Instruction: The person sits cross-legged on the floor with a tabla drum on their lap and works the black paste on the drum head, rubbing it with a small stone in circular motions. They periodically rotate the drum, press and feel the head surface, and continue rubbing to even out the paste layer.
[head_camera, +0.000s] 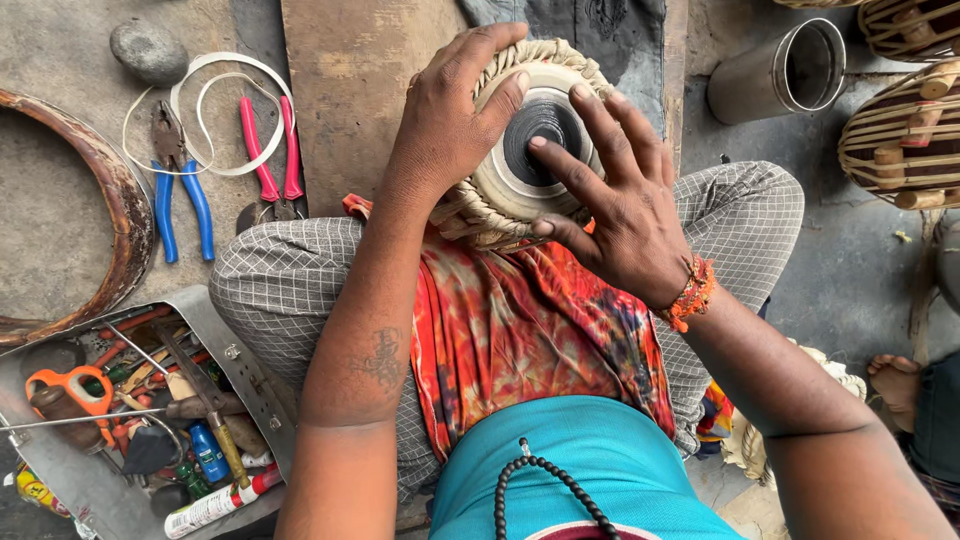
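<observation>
- Person is sitting cross-legged on the floor (850, 270), holding a small hand drum (520, 150) upright on the lap, with its skin facing the head camera.
- A tie-dyed orange cloth (520, 330) is lying over the checked trousers (280, 290) under the drum, likely as padding and to keep the shell from slipping.
- Left hand (450, 120) is gripping the braided rim on the far-left side, with fingers curled over the edge and the thumb reaching in over the pale skin; it seems to be steadying the drum.
- Right hand (620, 210) is lying spread and flat, with fingertips (540, 142) touching the black centre patch (540, 135) and holding nothing; it looks like feeling or tapping the skin.
- An orange thread band (690, 295) is sitting on the right wrist.
- Blue-handled pliers (180, 190) and pink-handled cutters (270, 155) are lying on the floor to the left, beside a white strap loop (225, 100), all within easy reach of the left side.
- A grey stone (148, 50) is lying further out, and a curved rusty hoop (120, 220) is resting at the left edge.
- An open metal toolbox (235, 355) is lying by the left knee, crowded with a hammer (205, 395), orange-handled scissors (70, 385) and small bottles.
- A steel cup (780, 72) is lying on its side at upper right; laced drums (905, 135) are standing beyond it.
- Another person's bare foot (895, 380) is showing at lower right, well apart from the hands.
</observation>
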